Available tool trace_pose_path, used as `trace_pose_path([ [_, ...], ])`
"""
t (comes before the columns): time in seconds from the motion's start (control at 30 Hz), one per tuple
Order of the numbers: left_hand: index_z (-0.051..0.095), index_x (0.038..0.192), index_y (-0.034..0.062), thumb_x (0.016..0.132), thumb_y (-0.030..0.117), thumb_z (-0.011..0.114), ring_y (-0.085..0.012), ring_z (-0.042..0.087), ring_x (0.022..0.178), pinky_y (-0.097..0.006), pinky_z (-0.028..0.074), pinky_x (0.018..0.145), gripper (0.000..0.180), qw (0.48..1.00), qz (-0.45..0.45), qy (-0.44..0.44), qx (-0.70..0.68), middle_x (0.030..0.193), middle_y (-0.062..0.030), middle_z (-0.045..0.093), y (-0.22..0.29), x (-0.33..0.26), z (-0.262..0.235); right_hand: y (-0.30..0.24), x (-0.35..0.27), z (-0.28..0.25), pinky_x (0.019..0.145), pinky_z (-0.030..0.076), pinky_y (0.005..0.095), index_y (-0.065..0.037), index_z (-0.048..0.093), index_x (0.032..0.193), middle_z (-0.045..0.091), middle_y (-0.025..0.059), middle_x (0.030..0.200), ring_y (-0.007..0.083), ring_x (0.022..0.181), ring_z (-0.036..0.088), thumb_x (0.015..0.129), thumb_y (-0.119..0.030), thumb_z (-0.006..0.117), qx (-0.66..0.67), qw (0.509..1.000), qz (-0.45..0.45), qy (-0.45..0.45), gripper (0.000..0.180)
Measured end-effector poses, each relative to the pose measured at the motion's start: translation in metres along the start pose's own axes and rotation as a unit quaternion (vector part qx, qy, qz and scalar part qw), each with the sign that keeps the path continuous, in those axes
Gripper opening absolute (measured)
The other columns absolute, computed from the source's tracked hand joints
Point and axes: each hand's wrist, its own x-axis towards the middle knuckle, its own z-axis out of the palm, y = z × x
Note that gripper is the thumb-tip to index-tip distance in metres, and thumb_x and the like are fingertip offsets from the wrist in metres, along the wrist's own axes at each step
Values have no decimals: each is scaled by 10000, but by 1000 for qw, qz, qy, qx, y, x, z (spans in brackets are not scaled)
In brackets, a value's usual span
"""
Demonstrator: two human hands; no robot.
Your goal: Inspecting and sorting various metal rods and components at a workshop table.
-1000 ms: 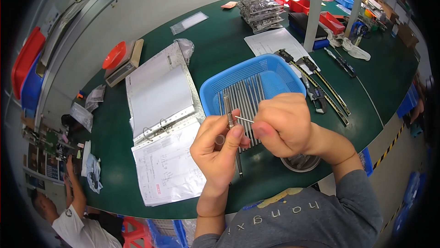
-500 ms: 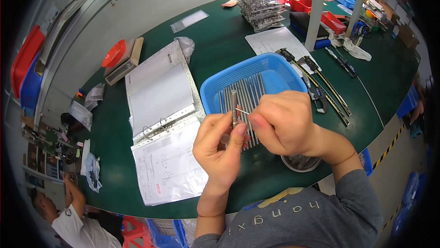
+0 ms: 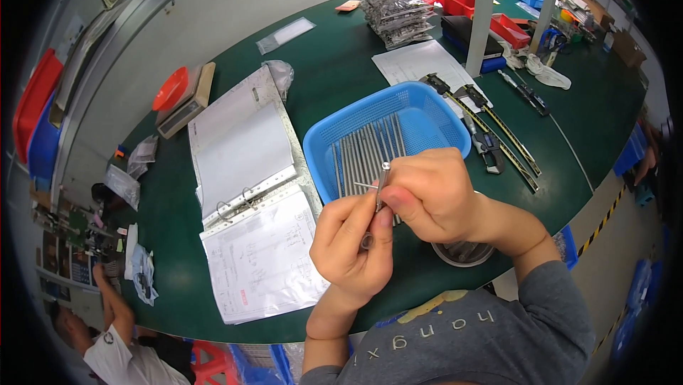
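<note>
My left hand [image 3: 353, 246] is closed round a short, shiny metal rod [image 3: 384, 175], which stands up from the fingertips and leans slightly right. A small round clear piece [image 3: 367, 241] shows at its palm. My right hand [image 3: 434, 196] is closed right against the rod, pinching a thin metal pin [image 3: 366, 186]. The pin's tip sticks out to the left of the rod; whether it passes through or behind it I cannot tell. Behind both hands is a blue perforated basket [image 3: 313, 145] with several long grey metal rods [image 3: 359, 154] lying side by side in it.
An open ring binder [image 3: 242, 157] lies left of the basket. Calipers [image 3: 509, 132] and a micrometer [image 3: 488, 152] lie to its right. A round tub [image 3: 462, 263] of metal parts sits under my right wrist. Bagged parts [image 3: 398, 19] are stacked behind; a person [image 3: 121, 346] is at lower left.
My left hand has shifted a little right, and the short rod has tilted right. The thin pin, earlier between rod and right hand, now pokes out on the rod's left side.
</note>
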Motion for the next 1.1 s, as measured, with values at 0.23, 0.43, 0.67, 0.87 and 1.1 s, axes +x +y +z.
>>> trace_pose_path([
  [0.23,668,1007,-54,772,-37,691,-144,565,637,-233,429,513,236,999,31,-19,13,835,-119,611,6,8,-4,9,-4,-4,415,376,326,-35,577,690,547,80,595,253,453,514,814,-73,619,41,998,-44,11,136],
  [0.43,579,1006,-70,930,28,504,-40,441,549,-168,311,439,145,920,-72,380,60,875,-86,570,-10,41,-52,-8,-23,-27,386,343,315,-26,555,697,496,51,545,212,412,466,760,-19,559,-10,994,-57,96,63],
  [0.67,578,1030,-37,891,19,554,-176,591,681,-250,480,566,152,985,149,57,-60,873,-123,570,-29,50,-36,15,-91,-79,463,326,246,15,552,698,531,64,610,104,492,428,942,-159,435,-47,969,204,131,322],
  [0.87,627,913,-14,734,-117,584,-249,638,776,-306,509,653,212,949,219,-224,19,906,-138,645,-53,82,-11,7,-154,-107,501,316,225,6,549,752,513,37,637,66,542,404,960,-186,433,-71,900,352,247,306],
  [1.1,646,897,11,745,-70,582,-295,669,887,-352,539,747,184,895,215,-357,160,947,-127,674,-88,25,-32,4,-179,-115,548,388,267,2,552,730,525,47,634,125,590,491,921,-134,493,-79,895,378,225,242],
])
